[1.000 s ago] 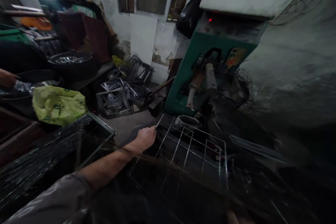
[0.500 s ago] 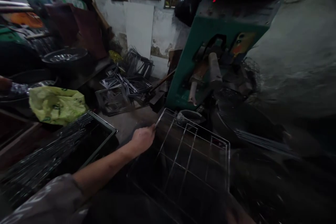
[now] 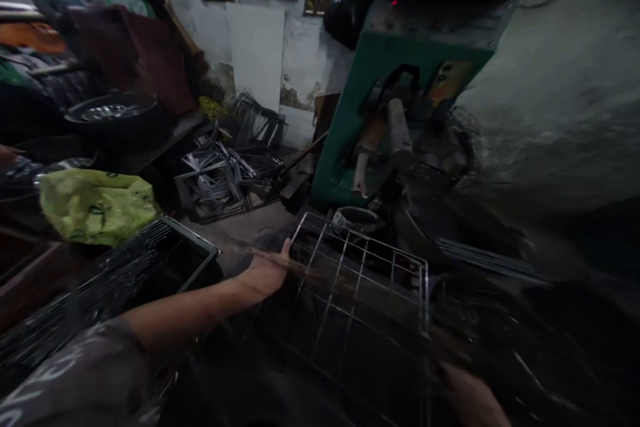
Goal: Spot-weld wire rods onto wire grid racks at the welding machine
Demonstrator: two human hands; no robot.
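Observation:
A rectangular wire rack of thin shiny rods is held in front of me, tilted, its lower part lost in shadow. My left hand is closed on the rack's left edge, with the thumb along the rod. At its right edge my right hand grips the side. That hand is dim and smeared, and its fingertips are hardly visible. Beyond the rack's far edge sits a small round container, below the green machine.
A dark crate full of thin metal rods stands left, by a yellow-green bag. Bent wire frames lie heaped on the floor. Thin rods lie right. Part of another person's hand shows at the far left.
The surroundings have slid a little left in view. The rack and my left hand have shifted slightly left and down. More of my right hand shows beside the rack's right edge.

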